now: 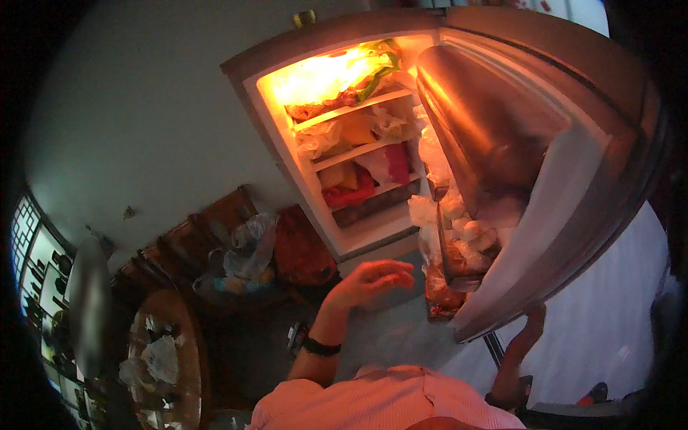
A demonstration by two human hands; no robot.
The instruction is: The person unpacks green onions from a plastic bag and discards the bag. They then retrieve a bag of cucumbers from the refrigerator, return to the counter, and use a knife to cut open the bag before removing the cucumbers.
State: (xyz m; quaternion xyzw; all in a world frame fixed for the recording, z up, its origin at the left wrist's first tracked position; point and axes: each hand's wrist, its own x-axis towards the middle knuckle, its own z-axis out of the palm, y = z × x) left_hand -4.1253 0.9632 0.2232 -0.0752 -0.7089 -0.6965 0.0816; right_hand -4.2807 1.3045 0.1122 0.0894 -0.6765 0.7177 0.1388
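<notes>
A refrigerator (pixel 344 262) stands before me with its door (pixel 570 177) swung wide to the right. My left hand (pixel 379 277) hovers in front of the lower cabinet, holding nothing, its fingers loosely bent and apart. At the door's outer lower edge is my right hand (pixel 533 313); its fingers are hidden behind the door. Bright light floods the top compartment, where a bag with green leaves (pixel 384 70) lies. Plastic bags (pixel 322 137) and a red bag (pixel 352 191) fill the lower shelves. The door racks hold white bags (pixel 432 156) and several pale round items, possibly eggs (pixel 470 231).
A wooden bench (pixel 226 212) against the wall bears plastic bags (pixel 247 252) and a dark red bag (pixel 303 247). To the left stands a round wooden table (pixel 193 344) with a crumpled plastic bag (pixel 161 359) on it. A small gold-coloured object (pixel 305 19) sits atop the refrigerator.
</notes>
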